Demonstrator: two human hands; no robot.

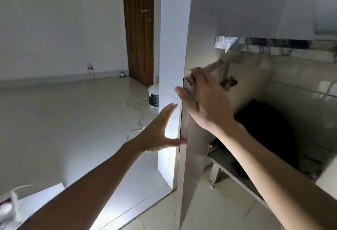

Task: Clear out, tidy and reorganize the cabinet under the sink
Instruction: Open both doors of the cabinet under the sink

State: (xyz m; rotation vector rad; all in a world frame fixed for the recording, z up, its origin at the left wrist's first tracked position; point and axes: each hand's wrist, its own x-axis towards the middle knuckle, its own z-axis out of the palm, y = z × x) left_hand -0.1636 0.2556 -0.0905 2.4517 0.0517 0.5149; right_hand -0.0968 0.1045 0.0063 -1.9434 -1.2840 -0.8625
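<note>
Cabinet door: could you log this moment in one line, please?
cabinet door open | right hand grips top edge | left hand touches edge

The single head view looks forward and down, close to the open cabinet door (187,138). It faces the door's edge, tiled floor (63,120) stretching away left of it.

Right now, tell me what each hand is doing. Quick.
Left hand: open, fingers straight, thumb tip touching the cabinet door edge.
Right hand: holding the top corner of the cabinet door, fingers curled over it.
</note>
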